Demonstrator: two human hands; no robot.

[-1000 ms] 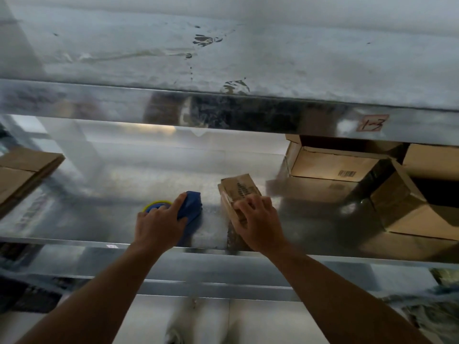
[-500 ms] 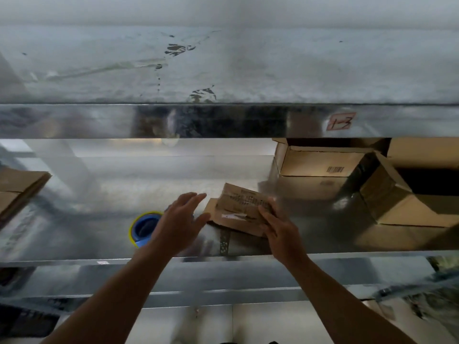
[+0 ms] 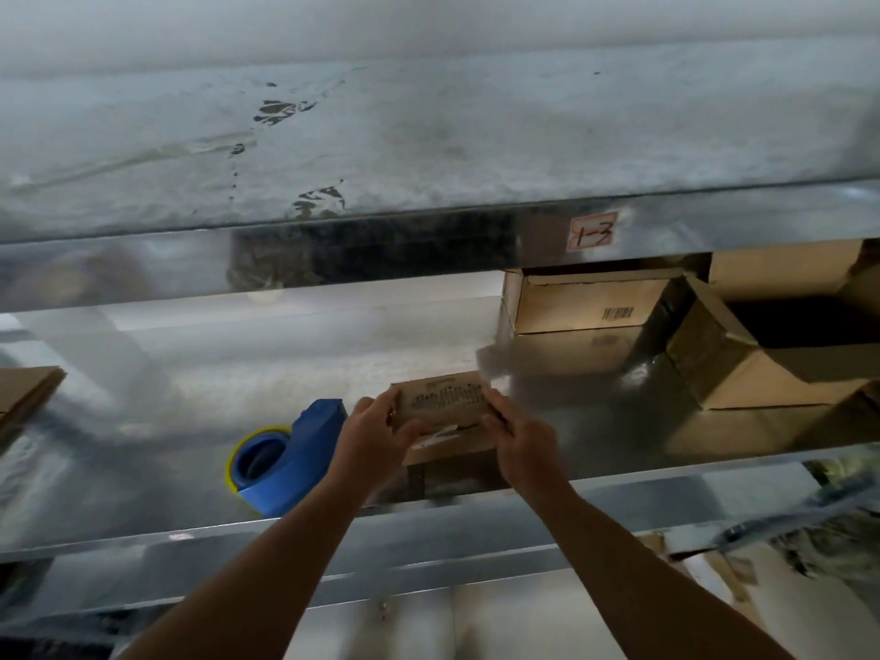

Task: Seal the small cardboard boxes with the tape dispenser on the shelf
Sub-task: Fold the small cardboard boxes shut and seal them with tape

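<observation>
Left hand (image 3: 376, 435): forearm reaches up from the lower left. The fingers are curled over the left end of the small cardboard box (image 3: 445, 404), grasping it.
Right hand (image 3: 521, 443): forearm reaches up from the lower right. The fingers wrap the box's right end, also grasping.
Box position: held between both hands over the front part of the metal shelf (image 3: 143, 469), its printed face toward the camera and its long side running left to right. Whether its underside rests on the shelf cannot be told.
Change, left hand: one second ago it lay on the tape dispenser (image 3: 295, 457). Half a second ago it was in the air with fingers spread, off the box. It now holds the box.
Change, box: previously tilted and steadied by the right hand alone, it now sits level between two grips.
Tape dispenser: blue with a yellow-rimmed roll, lying on the shelf just left of the left wrist. No hand is on it.
Far left: flattened cardboard (image 3: 24, 397) at the frame edge.
Above: the upper shelf beam carries a label reading 1-3 (image 3: 592, 231).
Right rear: a carton with a barcode (image 3: 585, 307), then an open carton (image 3: 762, 364), both well apart from the hands.
Obstruction: the hands cover both ends of the box.
</observation>
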